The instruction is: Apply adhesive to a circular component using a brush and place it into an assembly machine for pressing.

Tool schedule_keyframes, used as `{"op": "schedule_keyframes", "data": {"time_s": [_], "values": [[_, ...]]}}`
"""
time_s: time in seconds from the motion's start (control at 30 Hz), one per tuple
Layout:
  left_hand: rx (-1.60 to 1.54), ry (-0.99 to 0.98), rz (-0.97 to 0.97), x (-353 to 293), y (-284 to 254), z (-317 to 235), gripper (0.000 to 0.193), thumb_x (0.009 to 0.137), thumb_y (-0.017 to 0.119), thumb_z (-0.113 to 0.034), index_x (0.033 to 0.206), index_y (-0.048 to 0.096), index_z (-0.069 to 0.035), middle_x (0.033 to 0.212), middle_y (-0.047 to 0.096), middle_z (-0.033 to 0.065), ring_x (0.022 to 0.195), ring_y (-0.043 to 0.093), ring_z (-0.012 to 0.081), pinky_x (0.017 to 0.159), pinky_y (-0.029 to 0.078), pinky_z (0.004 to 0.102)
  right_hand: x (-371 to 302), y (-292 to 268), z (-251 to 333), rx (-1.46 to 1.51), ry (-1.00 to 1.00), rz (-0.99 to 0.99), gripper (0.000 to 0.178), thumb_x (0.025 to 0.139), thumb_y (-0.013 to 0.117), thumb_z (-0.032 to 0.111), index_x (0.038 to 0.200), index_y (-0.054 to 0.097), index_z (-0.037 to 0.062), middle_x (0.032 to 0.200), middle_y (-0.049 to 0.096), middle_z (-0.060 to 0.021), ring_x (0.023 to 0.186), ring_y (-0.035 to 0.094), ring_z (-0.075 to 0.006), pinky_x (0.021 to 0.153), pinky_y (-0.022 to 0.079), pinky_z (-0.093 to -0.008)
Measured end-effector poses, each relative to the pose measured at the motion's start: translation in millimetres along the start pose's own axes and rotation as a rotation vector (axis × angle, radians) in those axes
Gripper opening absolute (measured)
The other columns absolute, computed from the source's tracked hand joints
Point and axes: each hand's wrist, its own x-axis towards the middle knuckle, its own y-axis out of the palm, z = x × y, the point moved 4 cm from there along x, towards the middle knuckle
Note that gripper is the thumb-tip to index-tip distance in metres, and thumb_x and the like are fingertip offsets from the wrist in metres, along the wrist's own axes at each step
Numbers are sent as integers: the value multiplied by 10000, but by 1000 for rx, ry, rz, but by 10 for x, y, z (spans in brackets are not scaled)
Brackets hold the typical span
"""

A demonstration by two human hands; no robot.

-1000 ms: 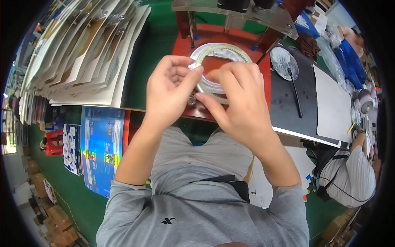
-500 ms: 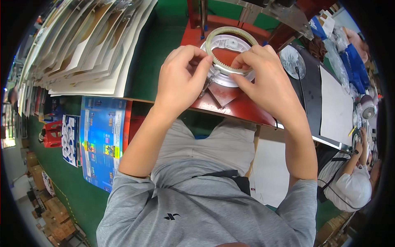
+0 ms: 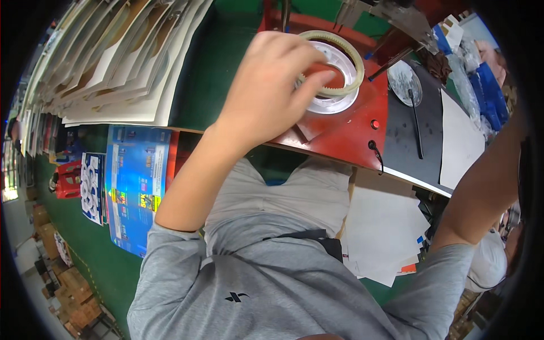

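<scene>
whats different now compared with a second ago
The right hand has left the toothed ring and swung off to the right; only its forearm shows clearly. That uncovers a red button. The left hand stays at the ring's left side; the dish and black stick stayed put.

Ring (image 3: 359, 62) was over disc (image 3: 335, 105), above press base (image 3: 371, 107). Sheets (image 3: 127, 68) stood left; dish (image 3: 399, 79) right, stick (image 3: 419, 127) end in it; paper (image 3: 462, 139) farther right.

Green worktop (image 3: 218, 62) carried pale sheets (image 3: 136, 116) at left, red base (image 3: 352, 136) mid, black mat (image 3: 401, 133) at right. White ring (image 3: 334, 105) sat on the base. Round dish (image 3: 399, 79), black stick (image 3: 419, 136), white sheet (image 3: 462, 136) lay on the mat.
</scene>
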Motion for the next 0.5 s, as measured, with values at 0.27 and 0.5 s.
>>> {"op": "schedule_keyframes", "data": {"time_s": [0.27,0.5], "values": [[308,-44,298,-1,315,-12,477,1027,650,-461,1252,757,-55,1405,674,140,1380,522,399,1190,350,532,633,453,-1265,51,-18,-106,222,1040,697,85,1241,721,-6,1272,730,-125,1066,699,-191,958,541,-305],[227,20,223,41,266,39,427,1023,671,-431,1216,791,-69,1351,707,140,1375,530,382,1194,359,500,186,-1545,-2847,-19,-30,-167,231,1052,675,79,1258,706,-21,1276,728,-147,1071,707,-211,975,544,-319]]}}
